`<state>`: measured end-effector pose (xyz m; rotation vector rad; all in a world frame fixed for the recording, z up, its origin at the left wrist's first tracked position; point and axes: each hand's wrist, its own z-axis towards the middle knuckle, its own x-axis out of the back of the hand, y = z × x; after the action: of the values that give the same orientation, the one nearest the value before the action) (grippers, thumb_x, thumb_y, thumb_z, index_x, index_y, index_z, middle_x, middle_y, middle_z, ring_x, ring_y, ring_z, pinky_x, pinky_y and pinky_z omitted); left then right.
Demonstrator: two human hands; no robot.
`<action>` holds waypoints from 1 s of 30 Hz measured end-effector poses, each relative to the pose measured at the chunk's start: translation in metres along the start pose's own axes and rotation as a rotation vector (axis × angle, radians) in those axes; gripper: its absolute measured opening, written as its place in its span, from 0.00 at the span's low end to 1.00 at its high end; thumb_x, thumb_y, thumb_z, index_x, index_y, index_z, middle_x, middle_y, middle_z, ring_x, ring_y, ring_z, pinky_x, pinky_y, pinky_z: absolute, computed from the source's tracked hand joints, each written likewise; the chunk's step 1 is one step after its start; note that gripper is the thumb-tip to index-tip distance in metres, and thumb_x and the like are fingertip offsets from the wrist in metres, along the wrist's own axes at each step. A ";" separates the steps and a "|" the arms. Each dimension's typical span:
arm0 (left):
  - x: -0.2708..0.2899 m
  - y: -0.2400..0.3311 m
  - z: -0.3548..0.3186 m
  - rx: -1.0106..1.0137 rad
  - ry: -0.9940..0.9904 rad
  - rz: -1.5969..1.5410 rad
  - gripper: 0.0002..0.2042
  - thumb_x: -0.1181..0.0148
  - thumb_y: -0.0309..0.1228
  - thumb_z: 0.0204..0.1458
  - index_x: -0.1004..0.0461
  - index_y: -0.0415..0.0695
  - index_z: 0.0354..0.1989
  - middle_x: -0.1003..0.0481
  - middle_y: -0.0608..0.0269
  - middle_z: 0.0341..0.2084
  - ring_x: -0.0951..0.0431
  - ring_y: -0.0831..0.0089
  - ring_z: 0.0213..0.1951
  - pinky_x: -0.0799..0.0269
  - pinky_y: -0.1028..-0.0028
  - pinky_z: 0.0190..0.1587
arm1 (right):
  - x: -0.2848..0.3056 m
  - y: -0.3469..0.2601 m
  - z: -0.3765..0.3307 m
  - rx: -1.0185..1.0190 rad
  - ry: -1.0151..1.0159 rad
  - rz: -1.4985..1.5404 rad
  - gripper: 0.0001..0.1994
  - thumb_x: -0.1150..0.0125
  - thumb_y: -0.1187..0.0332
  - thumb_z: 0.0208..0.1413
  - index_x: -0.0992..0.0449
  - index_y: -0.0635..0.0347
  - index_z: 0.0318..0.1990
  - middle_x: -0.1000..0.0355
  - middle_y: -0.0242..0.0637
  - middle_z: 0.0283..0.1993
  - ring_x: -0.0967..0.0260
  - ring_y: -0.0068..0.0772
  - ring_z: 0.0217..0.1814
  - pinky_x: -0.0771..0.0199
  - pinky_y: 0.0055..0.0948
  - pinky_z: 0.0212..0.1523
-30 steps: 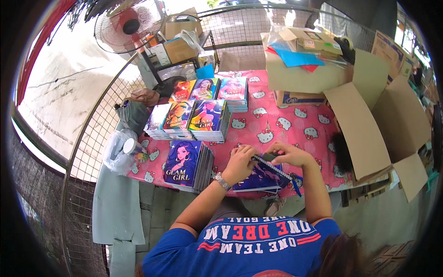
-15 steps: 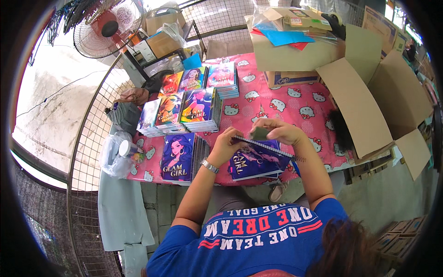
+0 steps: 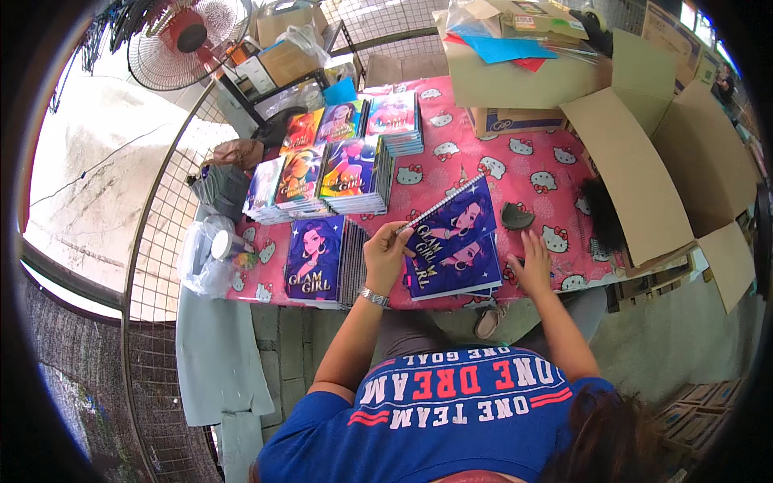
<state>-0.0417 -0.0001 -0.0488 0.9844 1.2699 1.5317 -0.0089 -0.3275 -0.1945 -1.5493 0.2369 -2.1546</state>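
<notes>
Now, left hand [image 3: 388, 251] first: its fingers are closed on the top notebook [image 3: 459, 217], pinching it at the lower-left end of its coil. That notebook sits near the front edge of the bench [image 3: 451, 153], its coil slanting up and away to the right, its purple cover facing up. It overlaps the lower notebook [image 3: 471, 270], a matching cover peeking out beneath it; whether the two touch all along, I can't tell.

Over to the right hand [image 3: 535, 272]: fingers open and spread, gripping nothing that I can see, low over the bench just beside the notebooks. Just beyond the fingertips lies the green piece [image 3: 517, 216], dark and curved, loose on the pink cloth. Something dark shows by the thumb, too hidden to name.

Left of all this, the purple stack [image 3: 314, 258] stands squared up at the bench edge, coils toward the hands, and behind it more stacks [image 3: 352, 167] in bright covers. Out on the right, the carton [image 3: 636, 201] gapes, flaps wide.

So, the step in hand looks like handling one notebook at its coil, the green piece set aside. As I judge it, the next move calls for a steady left pinch on that coil, and for the free right hand to support the far side without dragging the lower notebook along.
</notes>
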 end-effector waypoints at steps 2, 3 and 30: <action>-0.003 -0.003 -0.006 0.041 0.054 0.029 0.07 0.37 0.25 0.56 0.23 0.35 0.40 0.27 0.69 0.23 0.26 0.86 0.24 0.28 0.80 0.19 | 0.004 -0.011 -0.042 0.068 -0.048 -0.229 0.30 0.35 0.59 0.52 0.33 0.58 0.62 0.37 0.42 0.65 0.44 0.50 0.67 0.46 0.51 0.67; -0.006 -0.003 -0.009 0.014 0.073 0.046 0.07 0.37 0.26 0.57 0.24 0.35 0.40 0.31 0.72 0.19 0.29 0.87 0.21 0.30 0.80 0.18 | 0.007 -0.011 -0.046 0.048 -0.079 -0.154 0.29 0.35 0.61 0.52 0.33 0.60 0.61 0.36 0.43 0.63 0.42 0.50 0.65 0.44 0.50 0.65; 0.003 0.010 -0.007 -0.241 0.110 0.208 0.12 0.36 0.20 0.52 0.20 0.39 0.45 0.21 0.68 0.26 0.25 0.86 0.27 0.29 0.81 0.30 | 0.095 -0.200 0.039 -0.044 -0.642 1.387 0.18 0.36 0.68 0.54 0.24 0.63 0.53 0.26 0.42 0.47 0.28 0.34 0.52 0.29 0.29 0.54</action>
<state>-0.0511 0.0000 -0.0401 0.9066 1.0516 1.8734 -0.0506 -0.1925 -0.0200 -1.3179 0.8178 -0.5674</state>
